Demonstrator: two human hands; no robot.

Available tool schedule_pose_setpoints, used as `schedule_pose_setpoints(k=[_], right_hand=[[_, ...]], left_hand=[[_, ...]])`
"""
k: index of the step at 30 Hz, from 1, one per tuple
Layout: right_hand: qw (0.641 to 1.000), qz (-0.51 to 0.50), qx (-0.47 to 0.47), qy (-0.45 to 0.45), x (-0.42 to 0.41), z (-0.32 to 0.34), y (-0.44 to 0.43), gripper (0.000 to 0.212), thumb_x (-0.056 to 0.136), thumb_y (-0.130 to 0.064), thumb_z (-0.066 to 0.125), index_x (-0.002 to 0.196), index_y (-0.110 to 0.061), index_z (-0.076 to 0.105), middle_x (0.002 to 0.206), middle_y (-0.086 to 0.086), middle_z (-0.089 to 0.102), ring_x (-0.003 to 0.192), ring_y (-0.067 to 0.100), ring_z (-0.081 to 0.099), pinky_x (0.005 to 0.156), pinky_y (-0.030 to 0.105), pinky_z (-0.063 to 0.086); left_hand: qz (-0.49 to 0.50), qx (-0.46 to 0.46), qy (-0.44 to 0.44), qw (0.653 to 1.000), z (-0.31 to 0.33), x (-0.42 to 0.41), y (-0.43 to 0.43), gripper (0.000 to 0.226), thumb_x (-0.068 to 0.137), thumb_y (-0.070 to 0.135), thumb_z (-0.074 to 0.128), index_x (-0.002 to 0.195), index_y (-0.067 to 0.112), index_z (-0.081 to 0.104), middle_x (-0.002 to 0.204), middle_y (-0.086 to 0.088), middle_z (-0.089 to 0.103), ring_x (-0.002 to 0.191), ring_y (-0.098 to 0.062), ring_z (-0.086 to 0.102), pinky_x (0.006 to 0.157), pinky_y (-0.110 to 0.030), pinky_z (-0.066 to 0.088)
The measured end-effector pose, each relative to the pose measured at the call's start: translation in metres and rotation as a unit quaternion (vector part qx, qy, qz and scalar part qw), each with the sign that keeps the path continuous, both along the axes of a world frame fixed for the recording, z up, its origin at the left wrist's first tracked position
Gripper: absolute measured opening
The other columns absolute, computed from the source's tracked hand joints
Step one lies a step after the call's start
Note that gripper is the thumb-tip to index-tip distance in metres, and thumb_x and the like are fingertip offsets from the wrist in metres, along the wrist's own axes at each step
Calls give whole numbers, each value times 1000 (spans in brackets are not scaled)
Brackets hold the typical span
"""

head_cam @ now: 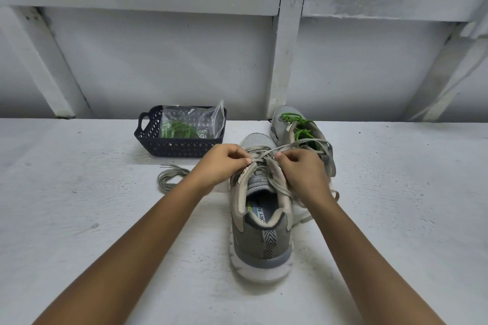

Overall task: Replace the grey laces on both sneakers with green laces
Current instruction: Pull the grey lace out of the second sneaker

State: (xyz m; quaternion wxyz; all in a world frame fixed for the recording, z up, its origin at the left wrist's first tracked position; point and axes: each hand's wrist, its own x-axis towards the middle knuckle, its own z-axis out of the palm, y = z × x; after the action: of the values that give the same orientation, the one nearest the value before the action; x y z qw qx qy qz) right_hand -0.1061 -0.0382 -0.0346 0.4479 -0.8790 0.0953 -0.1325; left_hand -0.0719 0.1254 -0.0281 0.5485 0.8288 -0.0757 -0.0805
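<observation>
Both hands, the left hand [224, 163] and right hand [301, 169], are pinching the grey lace [264, 157] over the near sneaker [261, 219] between them, risking a snag in an eyelet if yanked unevenly.

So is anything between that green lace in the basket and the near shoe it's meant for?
Yes, two things. The green lace sits in a clear bag in the basket, and the near shoe is laced with the grey lace, which the left hand and right hand are pinching.
</observation>
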Motion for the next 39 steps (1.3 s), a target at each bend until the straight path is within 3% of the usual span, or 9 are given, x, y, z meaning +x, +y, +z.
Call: schedule_pose_setpoints(k=[6,11,15,19,24,29,33,37,39], right_hand=[[998,-40,30,-28,0,-5,0,22,96,-25,49,90,-12,67,77,-3,62,81,16,56,69,26,35],[999,23,33,-19,-19,-7,0,41,93,-46,48,63,-22,61,54,-15,57,61,-1,52,54,16,35],[998,63,12,-29,-30,-10,-1,41,87,-56,45,78,-22,65,77,-8,64,76,1,56,63,15,38],[997,59,13,-36,-34,-12,-1,43,83,-58,45,88,-22,68,87,-4,63,81,2,55,66,15,38],[997,55,40,-40,-34,-14,-1,39,85,-54,49,88,-21,69,89,-3,64,85,3,56,69,17,41],[995,56,66,-44,-36,-17,-3,34,86,-52,51,86,-23,68,89,-3,63,85,3,56,69,15,39],[995,58,67,-46,-35,-17,-1,34,84,-54,50,86,-25,68,89,-4,61,84,2,55,70,14,39],[995,61,71,-42,-35,-17,-3,39,82,-57,49,88,-23,69,90,-4,61,85,1,56,70,14,39],[995,62,72,-38,-34,-17,-4,39,83,-56,50,89,-23,69,91,-3,62,85,2,56,71,15,39]], left_hand=[[12,8,48,999,3,5,-4,24,91,8,55,69,16,61,60,1,54,57,-9,47,62,-24,42],[-4,13,67,998,5,12,-11,33,95,5,40,64,11,49,61,-4,43,56,-15,37,56,-27,30],[-2,34,68,997,8,21,-13,36,91,-3,33,60,8,49,59,-8,46,52,-16,41,48,-23,32],[2,51,52,997,11,30,-16,33,92,0,38,62,12,45,62,-8,40,54,-18,37,54,-27,29],[51,-85,72,992,17,31,-23,24,92,-2,41,79,16,49,65,-2,50,52,-11,45,39,-15,37],[40,-30,60,997,14,18,-10,13,97,29,47,100,17,51,80,4,60,70,-8,55,62,-25,39],[-36,38,40,998,10,7,6,26,90,43,56,82,19,62,75,7,61,70,-5,55,64,-23,42],[-49,-4,25,998,4,6,3,17,87,19,66,71,17,62,49,15,57,48,7,51,46,-7,40],[-26,5,13,1000,6,8,2,19,88,14,64,70,17,62,52,12,58,50,3,52,45,-7,39]])
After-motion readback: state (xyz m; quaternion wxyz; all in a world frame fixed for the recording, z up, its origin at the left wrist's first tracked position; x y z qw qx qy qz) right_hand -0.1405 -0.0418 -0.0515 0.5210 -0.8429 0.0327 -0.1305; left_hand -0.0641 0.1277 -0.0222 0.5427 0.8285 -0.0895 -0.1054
